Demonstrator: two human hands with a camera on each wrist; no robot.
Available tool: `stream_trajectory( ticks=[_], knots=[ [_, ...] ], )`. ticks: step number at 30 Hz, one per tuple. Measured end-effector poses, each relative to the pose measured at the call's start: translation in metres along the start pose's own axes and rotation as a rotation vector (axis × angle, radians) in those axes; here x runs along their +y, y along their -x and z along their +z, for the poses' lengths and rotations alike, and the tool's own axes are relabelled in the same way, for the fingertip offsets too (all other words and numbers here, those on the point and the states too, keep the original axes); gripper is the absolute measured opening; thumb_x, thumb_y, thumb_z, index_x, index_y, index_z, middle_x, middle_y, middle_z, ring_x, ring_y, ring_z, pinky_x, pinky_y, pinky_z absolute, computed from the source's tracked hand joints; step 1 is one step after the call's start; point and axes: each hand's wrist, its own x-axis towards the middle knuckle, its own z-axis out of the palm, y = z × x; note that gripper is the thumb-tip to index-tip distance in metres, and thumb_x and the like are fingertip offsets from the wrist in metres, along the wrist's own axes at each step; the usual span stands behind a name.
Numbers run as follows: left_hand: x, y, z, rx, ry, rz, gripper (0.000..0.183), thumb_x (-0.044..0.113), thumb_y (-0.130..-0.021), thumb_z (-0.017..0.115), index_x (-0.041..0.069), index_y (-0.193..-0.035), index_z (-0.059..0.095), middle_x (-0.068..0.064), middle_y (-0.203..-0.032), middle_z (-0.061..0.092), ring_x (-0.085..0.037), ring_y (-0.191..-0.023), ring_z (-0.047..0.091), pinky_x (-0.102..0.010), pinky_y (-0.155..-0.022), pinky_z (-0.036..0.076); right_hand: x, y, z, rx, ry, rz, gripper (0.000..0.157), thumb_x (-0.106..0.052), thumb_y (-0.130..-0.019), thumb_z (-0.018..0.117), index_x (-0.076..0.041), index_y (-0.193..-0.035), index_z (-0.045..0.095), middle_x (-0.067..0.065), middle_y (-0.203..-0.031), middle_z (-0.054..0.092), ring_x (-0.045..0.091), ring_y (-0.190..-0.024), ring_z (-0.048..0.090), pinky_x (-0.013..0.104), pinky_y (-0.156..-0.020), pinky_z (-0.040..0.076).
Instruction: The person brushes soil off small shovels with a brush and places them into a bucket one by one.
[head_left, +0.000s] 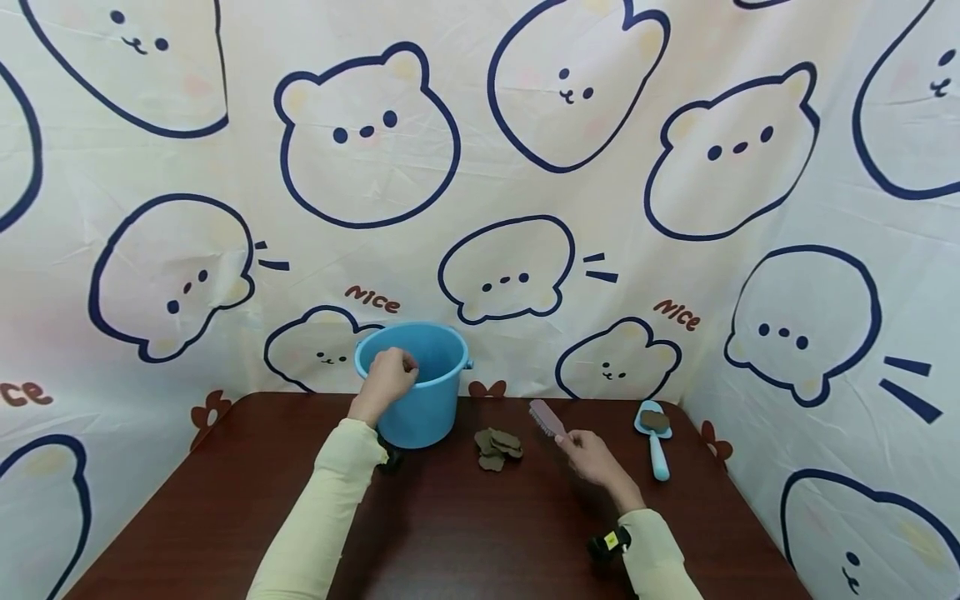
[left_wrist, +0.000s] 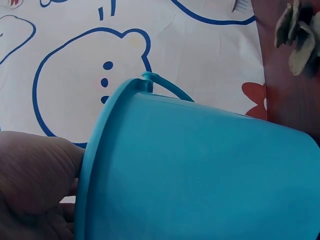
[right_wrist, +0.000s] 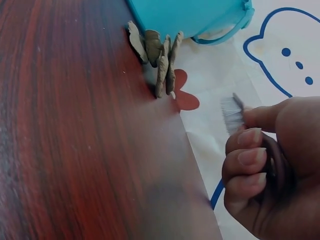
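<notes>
A light blue bucket stands at the back of the table. My left hand is over its mouth, fingers bent inward past the rim. In the left wrist view the bucket wall covers the fingertips, so whether they hold anything is hidden. My right hand grips a small pinkish brush by its handle. Pale bristles show beyond the thumb in the right wrist view. Between the hands lies a small heap of flat brown-grey clay-like pieces.
At the back right lies a light blue toy shovel with a brown lump on its blade. The dark reddish-brown table ends at a cloth wall printed with bear faces, which also closes both sides.
</notes>
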Motion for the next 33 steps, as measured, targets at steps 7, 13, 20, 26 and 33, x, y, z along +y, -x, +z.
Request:
stream_trajectory(
  ticks=[7, 13, 20, 26, 33],
  knots=[
    [0.0, 0.013, 0.008, 0.187, -0.031, 0.099, 0.02, 0.006, -0.095, 0.065, -0.007, -0.109, 0.071, -0.022, -0.105, 0.071, -0.036, -0.098, 0.068, -0.053, -0.089, 0.055, 0.005, 0.002, -0.008, -0.039, 0.021, 0.027, 0.039, -0.032, -0.108, 0.05, 0.005, -0.1, 0.061, -0.001, -0.058, 0.042, 0.013, -0.05, 0.039, 0.027, -0.051, 0.035],
    [0.003, 0.031, 0.022, 0.405, 0.032, 0.373, 0.022, 0.006, -0.088, 0.072, -0.004, -0.108, 0.071, -0.018, -0.103, 0.07, -0.032, -0.095, 0.067, -0.051, -0.087, 0.056, 0.005, 0.003, -0.012, -0.043, 0.023, 0.046, 0.038, -0.031, -0.107, 0.051, 0.004, -0.099, 0.063, 0.001, -0.062, 0.046, 0.014, -0.052, 0.042, 0.028, -0.052, 0.037],
    [0.008, 0.053, 0.043, 0.303, 0.131, 0.58, 0.02, -0.002, -0.083, 0.074, 0.001, -0.103, 0.07, -0.009, -0.091, 0.071, -0.018, -0.081, 0.065, -0.039, -0.076, 0.058, 0.003, 0.002, -0.018, -0.018, 0.031, 0.063, 0.038, -0.028, -0.107, 0.052, 0.005, -0.091, 0.06, -0.001, -0.06, 0.043, 0.013, -0.051, 0.039, 0.028, -0.051, 0.036],
    [0.014, 0.063, 0.067, 0.059, 0.147, 0.486, 0.012, 0.007, -0.091, 0.071, 0.009, -0.103, 0.071, -0.001, -0.091, 0.07, -0.017, -0.081, 0.065, -0.036, -0.076, 0.058, 0.003, 0.003, -0.023, -0.025, 0.029, 0.051, 0.038, -0.027, -0.107, 0.052, 0.004, -0.085, 0.057, -0.001, -0.059, 0.04, 0.013, -0.05, 0.039, 0.027, -0.05, 0.036],
    [0.027, 0.06, 0.098, -0.172, 0.231, 0.373, 0.012, 0.01, -0.096, 0.064, 0.008, -0.106, 0.071, 0.0, -0.094, 0.069, -0.01, -0.081, 0.062, -0.03, -0.074, 0.054, 0.009, 0.006, -0.034, 0.019, 0.04, 0.052, 0.037, -0.027, -0.107, 0.052, 0.003, -0.086, 0.057, -0.001, -0.06, 0.041, 0.013, -0.05, 0.038, 0.028, -0.051, 0.036]
  ],
)
